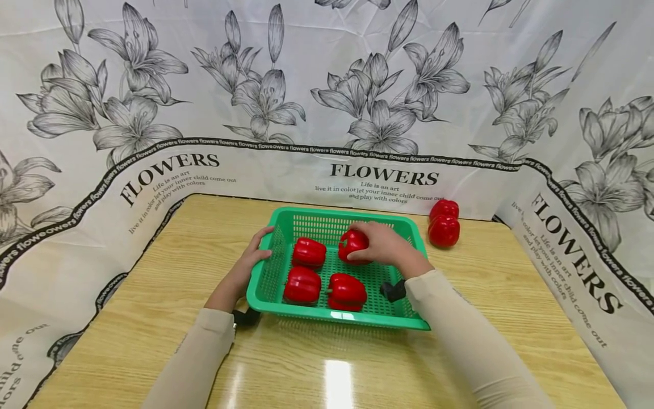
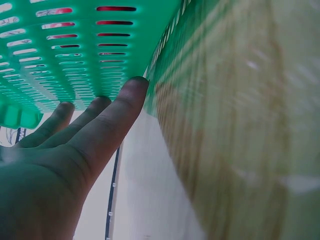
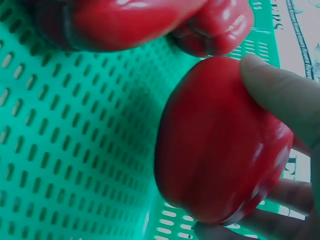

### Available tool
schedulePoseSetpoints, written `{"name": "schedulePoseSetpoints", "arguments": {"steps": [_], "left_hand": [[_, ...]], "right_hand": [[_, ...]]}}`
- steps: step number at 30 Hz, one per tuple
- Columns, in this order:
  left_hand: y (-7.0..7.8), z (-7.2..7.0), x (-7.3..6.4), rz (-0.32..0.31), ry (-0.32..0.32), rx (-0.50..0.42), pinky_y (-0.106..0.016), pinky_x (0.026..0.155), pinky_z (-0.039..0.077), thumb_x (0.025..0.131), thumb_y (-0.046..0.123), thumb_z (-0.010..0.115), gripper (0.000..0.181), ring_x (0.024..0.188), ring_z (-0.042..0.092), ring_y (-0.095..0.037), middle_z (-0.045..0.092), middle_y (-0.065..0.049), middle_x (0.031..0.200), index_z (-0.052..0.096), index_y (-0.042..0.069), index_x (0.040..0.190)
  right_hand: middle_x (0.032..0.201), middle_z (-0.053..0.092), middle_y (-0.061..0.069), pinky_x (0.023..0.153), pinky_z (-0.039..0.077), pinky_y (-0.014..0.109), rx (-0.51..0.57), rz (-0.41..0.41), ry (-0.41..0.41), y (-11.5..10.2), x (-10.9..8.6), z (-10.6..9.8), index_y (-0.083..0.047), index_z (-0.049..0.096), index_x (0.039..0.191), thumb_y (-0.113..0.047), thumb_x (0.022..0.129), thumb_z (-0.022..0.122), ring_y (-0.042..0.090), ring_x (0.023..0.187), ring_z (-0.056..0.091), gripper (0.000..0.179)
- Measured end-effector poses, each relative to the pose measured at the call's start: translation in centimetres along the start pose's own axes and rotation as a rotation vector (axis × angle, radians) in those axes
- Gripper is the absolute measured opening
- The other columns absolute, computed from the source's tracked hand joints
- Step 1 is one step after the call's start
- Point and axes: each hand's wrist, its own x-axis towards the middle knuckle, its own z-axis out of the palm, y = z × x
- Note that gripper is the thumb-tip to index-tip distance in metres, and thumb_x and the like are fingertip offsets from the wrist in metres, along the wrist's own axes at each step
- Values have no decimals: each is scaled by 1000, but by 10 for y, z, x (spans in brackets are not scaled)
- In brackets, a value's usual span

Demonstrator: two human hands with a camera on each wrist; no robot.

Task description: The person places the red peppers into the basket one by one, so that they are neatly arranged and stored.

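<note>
Green basket (image 1: 306, 311), gripped at nine o'clock by the left hand (image 1: 249, 258), contains three red peppers (image 1: 302, 285) from six to ten o'clock, plus another pepper (image 1: 351, 244), toward one, held by the right hand (image 1: 385, 244).

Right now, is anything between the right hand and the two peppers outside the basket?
Yes: the right side of the green plastic basket stands between the right hand, holding a red bell pepper inside, and the two red bell peppers outside.
</note>
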Motion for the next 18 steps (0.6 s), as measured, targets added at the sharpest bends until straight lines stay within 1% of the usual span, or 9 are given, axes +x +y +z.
{"name": "schedulePoseSetpoints", "arguments": {"steps": [4,11,18], "left_hand": [[1,1,-1,3,5,4,-44,85,51,99,25,37,60,126,41,-45,20,-16,154,13,34,153],[1,1,0,5,5,3,-44,86,50,99,24,38,60,126,40,-45,19,-16,154,14,34,153],[-1,-1,1,7,2,10,-45,87,50,99,24,37,60,127,39,-46,17,-15,155,14,34,153]], "right_hand": [[132,54,14,93,48,49,-4,-12,-7,-1,1,5,-18,49,140,-45,79,76,32,118,52,73],[128,56,14,92,49,48,-13,-23,0,-2,3,8,-18,51,139,-44,78,77,31,115,53,71],[124,57,13,93,48,47,-21,-32,-25,-3,3,9,-17,51,139,-42,78,78,30,112,54,71]]}}
